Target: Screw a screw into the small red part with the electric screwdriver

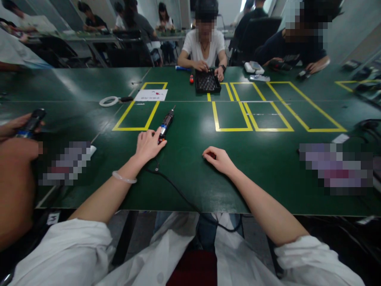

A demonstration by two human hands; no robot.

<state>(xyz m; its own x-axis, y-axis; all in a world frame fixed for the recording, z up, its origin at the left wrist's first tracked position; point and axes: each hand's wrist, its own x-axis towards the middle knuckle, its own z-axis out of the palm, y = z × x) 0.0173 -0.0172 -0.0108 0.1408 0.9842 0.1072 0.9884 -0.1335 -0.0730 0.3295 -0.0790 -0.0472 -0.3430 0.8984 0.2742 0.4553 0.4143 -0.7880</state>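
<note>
On the green table, an electric screwdriver (pixel 167 122) points away from me with its bit at the far end. My left hand (pixel 148 145) is closed around the near end of its body, fingers on the left and thumb on the right. A black cable (pixel 175 186) runs from near that hand over the table's front edge toward my lap. My right hand (pixel 219 159) rests on the table to the right, its fingers curled inward. Something dark reddish shows inside that curl, but I cannot make out whether it is an object or shadow.
Yellow tape outlines (pixel 233 129) mark the green table (pixel 184 171). Beyond lie a white paper sheet (pixel 151 95) and a white ring-shaped coil (pixel 108 101). Across sits a person handling a black tray (pixel 207 84). At left, another person's hand holds a similar tool (pixel 31 122).
</note>
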